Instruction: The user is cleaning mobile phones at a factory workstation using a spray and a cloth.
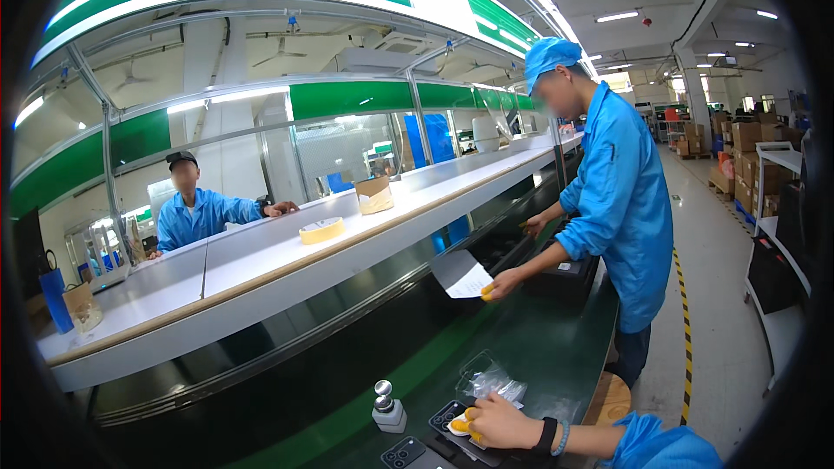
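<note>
My right hand (501, 424) reaches in from the lower right in a blue sleeve, with a black wristband and a beaded bracelet. Yellow finger covers sit on its fingertips, which are closed on a small white pad (459, 425) against a dark phone (445, 414) with camera lenses. Another dark phone (404, 452) lies nearer at the lower edge. Left of the hand stands a grey bottle (389, 414) with a round metal top. Clear plastic packaging (495, 382) lies just beyond the hand. My left hand is out of view.
A dark green conveyor belt (330, 399) runs alongside. Beyond it a raised white shelf (252, 265) carries a yellow tape roll (321, 231). At right, a co-worker (621, 200) in blue holds a white-and-grey sheet (465, 276); another person (195, 208) is behind the shelf.
</note>
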